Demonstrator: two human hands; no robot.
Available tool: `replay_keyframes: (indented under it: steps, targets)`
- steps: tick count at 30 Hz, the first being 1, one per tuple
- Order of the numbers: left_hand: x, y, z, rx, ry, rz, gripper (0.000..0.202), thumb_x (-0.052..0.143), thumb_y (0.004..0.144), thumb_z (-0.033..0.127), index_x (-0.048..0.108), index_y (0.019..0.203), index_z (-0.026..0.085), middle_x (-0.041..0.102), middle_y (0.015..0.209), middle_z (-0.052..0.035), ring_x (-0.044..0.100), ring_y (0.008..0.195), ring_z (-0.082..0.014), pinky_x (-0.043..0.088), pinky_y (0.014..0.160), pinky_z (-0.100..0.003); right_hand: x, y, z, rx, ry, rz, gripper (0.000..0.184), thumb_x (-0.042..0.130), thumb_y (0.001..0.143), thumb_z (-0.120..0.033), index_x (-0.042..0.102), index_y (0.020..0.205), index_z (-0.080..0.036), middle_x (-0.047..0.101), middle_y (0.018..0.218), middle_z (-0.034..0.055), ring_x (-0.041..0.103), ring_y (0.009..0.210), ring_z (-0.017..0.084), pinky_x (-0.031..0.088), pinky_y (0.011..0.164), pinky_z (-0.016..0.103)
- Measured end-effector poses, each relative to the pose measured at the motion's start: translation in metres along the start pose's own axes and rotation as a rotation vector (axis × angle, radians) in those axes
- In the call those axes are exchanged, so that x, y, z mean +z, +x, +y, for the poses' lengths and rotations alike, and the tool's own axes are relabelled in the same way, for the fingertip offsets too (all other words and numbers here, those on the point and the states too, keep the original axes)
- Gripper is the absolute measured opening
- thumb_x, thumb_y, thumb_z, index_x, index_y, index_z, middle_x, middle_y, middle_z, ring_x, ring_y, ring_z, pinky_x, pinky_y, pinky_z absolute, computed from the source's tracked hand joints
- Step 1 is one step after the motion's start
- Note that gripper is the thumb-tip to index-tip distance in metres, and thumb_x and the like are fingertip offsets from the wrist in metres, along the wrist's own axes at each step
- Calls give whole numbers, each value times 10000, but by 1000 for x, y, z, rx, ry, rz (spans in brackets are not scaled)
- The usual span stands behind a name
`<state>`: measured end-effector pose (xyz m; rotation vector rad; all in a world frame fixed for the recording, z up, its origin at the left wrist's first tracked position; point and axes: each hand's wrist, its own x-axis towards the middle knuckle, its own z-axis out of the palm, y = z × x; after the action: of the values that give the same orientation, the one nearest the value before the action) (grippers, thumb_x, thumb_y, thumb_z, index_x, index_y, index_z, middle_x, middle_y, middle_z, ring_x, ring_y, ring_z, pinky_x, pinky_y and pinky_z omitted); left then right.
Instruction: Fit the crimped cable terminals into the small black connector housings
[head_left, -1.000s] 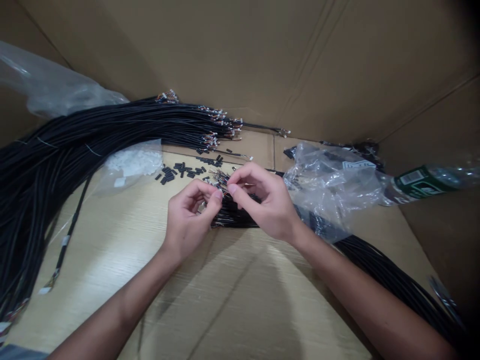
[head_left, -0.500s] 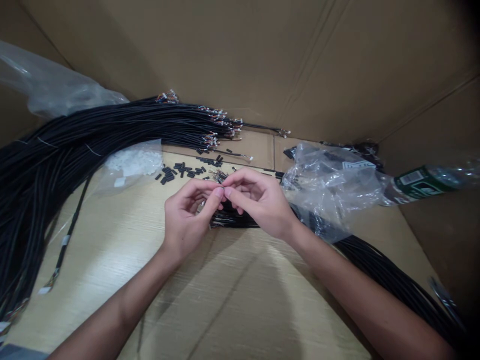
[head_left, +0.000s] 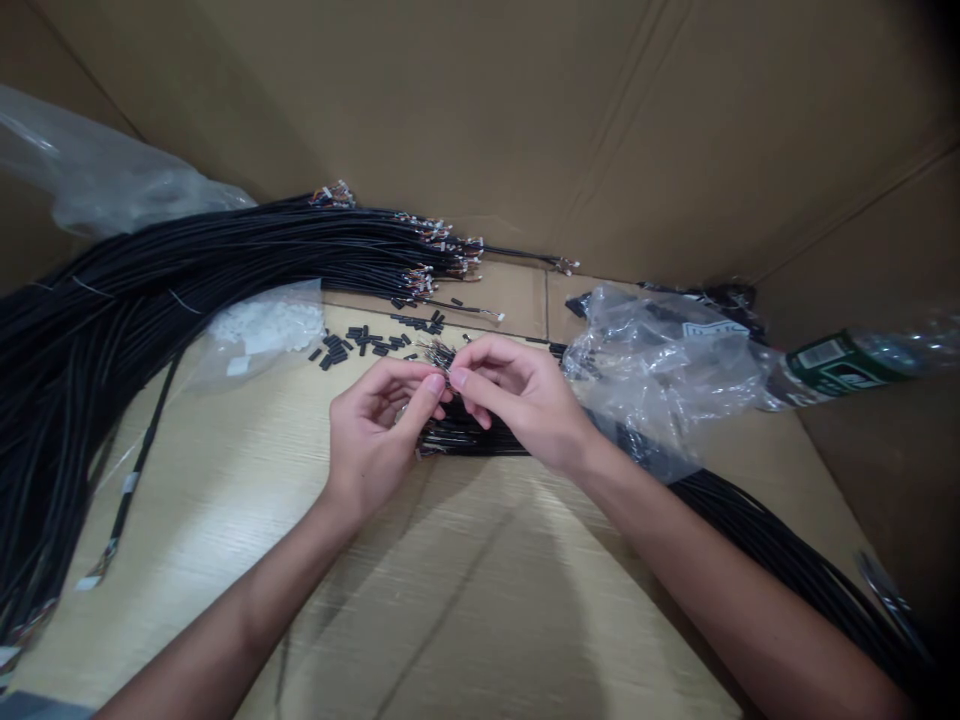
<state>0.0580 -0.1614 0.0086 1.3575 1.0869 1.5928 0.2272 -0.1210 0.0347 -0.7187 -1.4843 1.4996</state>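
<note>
My left hand (head_left: 379, 420) and my right hand (head_left: 525, 405) meet over the middle of the table, thumbs and forefingers pinched close together. What lies between the fingertips is too small and too covered to name. Below and behind the fingers is a bundle of black cables (head_left: 480, 437), its thin stripped wire ends (head_left: 437, 350) showing just past the fingertips. Short black tube pieces (head_left: 337, 348) are scattered on the table beyond my left hand. Nearby lies a clear bag of small white parts (head_left: 270, 325).
A thick heap of black cables (head_left: 187, 260) with white connectors fills the left side. At the right are a crumpled plastic bag (head_left: 652, 360), a bottle with a green label (head_left: 840, 365) and more cables (head_left: 780, 540). Cardboard walls (head_left: 480, 110) enclose the table (head_left: 247, 500).
The right fingertips have shifted slightly right and the right fingers have loosened a little. My left hand stays nearly still.
</note>
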Motion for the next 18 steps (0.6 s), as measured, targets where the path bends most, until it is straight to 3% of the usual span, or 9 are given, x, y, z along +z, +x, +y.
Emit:
replay_keyframes:
  steps: [7,18]
  targets:
    - [-1,2,-4,-59,-35,27,166,839,907,292,771,978,158,768,848,-17,702,689,-77,588,678,-155,-1,0,-5,-53,-43,-122,236,810,933,-346,701,943,-137,638,857,5,524,615,52,428,557,226]
    - [-1,1,-1,-82,-45,11,178,843,903,305,775,994,167,794,890,-41,723,717,-98,604,708,-185,3,0,2,-1,56,42,379,854,876,-460,644,950,-154,631,770,-5,539,603,78,430,516,221]
